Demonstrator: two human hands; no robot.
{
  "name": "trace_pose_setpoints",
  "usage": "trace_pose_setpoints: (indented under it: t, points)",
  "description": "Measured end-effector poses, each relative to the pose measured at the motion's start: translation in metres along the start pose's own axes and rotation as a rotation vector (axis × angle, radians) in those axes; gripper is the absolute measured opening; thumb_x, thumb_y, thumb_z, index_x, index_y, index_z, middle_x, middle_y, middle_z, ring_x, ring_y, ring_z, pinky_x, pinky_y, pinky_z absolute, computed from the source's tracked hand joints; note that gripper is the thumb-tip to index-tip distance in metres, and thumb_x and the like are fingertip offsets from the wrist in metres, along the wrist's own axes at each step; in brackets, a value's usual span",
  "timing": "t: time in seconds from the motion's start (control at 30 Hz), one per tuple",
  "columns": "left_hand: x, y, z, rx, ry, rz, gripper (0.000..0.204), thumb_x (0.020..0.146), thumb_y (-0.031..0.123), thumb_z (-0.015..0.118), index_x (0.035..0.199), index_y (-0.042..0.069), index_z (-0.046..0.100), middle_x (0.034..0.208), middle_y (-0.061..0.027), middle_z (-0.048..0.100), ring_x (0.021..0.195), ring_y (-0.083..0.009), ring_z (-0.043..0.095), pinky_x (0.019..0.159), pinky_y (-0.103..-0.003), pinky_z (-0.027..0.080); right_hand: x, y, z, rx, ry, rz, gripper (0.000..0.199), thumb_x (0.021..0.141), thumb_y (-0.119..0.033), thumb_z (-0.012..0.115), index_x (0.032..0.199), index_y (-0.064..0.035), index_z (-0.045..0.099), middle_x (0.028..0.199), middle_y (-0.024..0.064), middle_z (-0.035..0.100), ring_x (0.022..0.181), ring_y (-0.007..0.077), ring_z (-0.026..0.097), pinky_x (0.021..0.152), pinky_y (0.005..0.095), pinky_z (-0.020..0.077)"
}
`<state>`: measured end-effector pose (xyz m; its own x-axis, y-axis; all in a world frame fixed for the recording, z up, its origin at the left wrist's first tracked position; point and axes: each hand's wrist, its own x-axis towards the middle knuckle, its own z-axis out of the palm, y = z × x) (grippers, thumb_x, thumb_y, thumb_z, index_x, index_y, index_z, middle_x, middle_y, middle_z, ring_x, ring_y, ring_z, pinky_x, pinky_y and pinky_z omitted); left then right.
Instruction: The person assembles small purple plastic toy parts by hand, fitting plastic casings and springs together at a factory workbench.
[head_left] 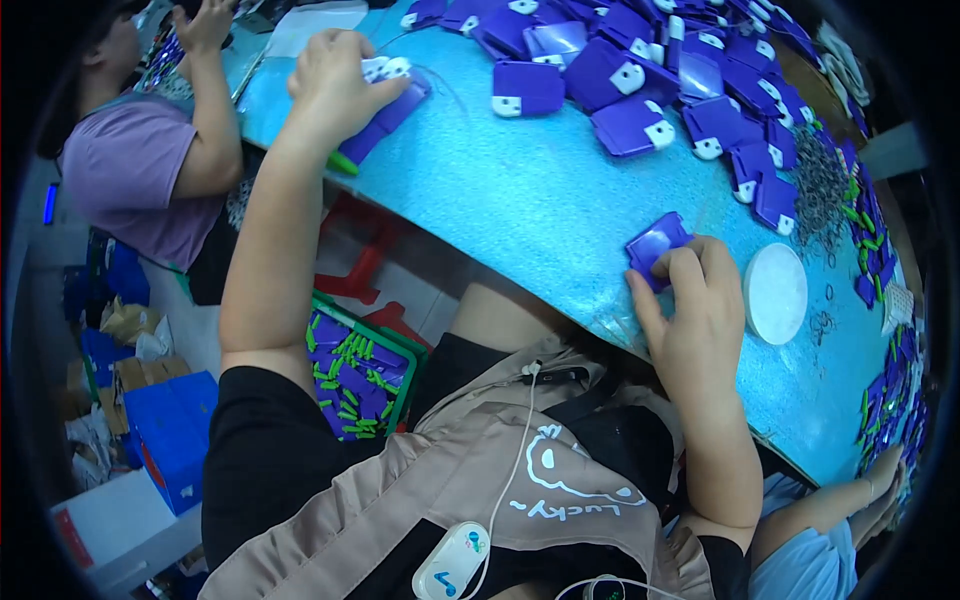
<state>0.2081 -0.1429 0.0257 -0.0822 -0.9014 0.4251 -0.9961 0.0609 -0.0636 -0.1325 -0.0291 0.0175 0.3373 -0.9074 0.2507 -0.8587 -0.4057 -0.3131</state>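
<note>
My left hand point(335, 85) reaches to the far left of the table, its fingers and thumb closed around the white-cornered end of a purple plastic piece point(378, 128). A bright green tip point(342, 163) sticks out at the table edge by that piece. Near the front edge, my right hand point(700, 315) pinches a flat purple plastic plate point(657, 240) between thumb and fingers. The hand covers the plate's lower part. Just right of this hand lies a round white lid or dish point(776, 294).
Purple pieces with white corners point(610, 75) are heaped at the back. Dark small rings point(822, 190) lie in a pile to the right. A green crate point(410, 350) of purple and green parts stands below the table. One person point(135, 180) sits left; another's arm point(830, 505) shows lower right.
</note>
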Motion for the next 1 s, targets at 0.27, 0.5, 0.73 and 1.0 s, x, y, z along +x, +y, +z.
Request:
trace_pose_setpoints:
  t: [0.27, 0.5, 0.73, 1.0]
  points:
    - [-0.088, 0.169, -0.047, -2.194, -1.274, -0.415, 0.067, 0.085, 0.040, 0.058, 0.133, 0.000, 0.031, 0.123, -0.0110, 0.048, 0.114, -0.0190, 0.046, 0.096, -0.033, 0.036, -0.024, -0.002, -0.004, 0.869, 0.295, -0.257, 0.052, 0.061, -0.013, 0.070, 0.111, -0.0073, 0.057, 0.123, 0.0231, 0.043, 0.108, 0.0349, 0.050, 0.087, 0.0427, 0.0393]
    - [-0.102, 0.207, -0.038, -2.267, -0.877, -0.559, 0.055, 0.085, 0.008, 0.060, 0.131, 0.000, 0.032, 0.120, -0.0123, 0.052, 0.094, -0.0122, 0.056, 0.074, -0.022, 0.049, -0.034, 0.009, -0.015, 0.208, 0.337, -0.194, 0.047, 0.059, -0.017, 0.072, 0.102, -0.0027, 0.059, 0.102, 0.0115, 0.058, 0.090, 0.0270, 0.059, 0.073, 0.0353, 0.0407]
    - [-0.105, 0.196, -0.029, -1.954, -0.731, -0.325, 0.070, 0.075, 0.014, 0.073, 0.129, -0.001, 0.032, 0.108, -0.0132, 0.056, 0.087, -0.0127, 0.058, 0.075, -0.023, 0.048, -0.032, 0.014, -0.022, 0.237, 0.153, -0.159, 0.027, 0.067, -0.015, 0.067, 0.090, -0.0034, 0.061, 0.068, 0.0042, 0.057, 0.057, 0.0198, 0.055, 0.052, 0.0308, 0.0400]
    - [-0.101, 0.196, -0.041, -1.972, -0.716, -0.383, 0.090, 0.071, 0.028, 0.076, 0.134, -0.001, 0.019, 0.093, -0.0134, 0.060, 0.083, -0.0145, 0.059, 0.074, -0.025, 0.048, -0.012, 0.052, -0.034, 0.316, 0.287, 0.132, 0.015, 0.080, -0.016, 0.060, 0.090, -0.0047, 0.059, 0.083, 0.0125, 0.060, 0.076, 0.0306, 0.058, 0.066, 0.0380, 0.0455]
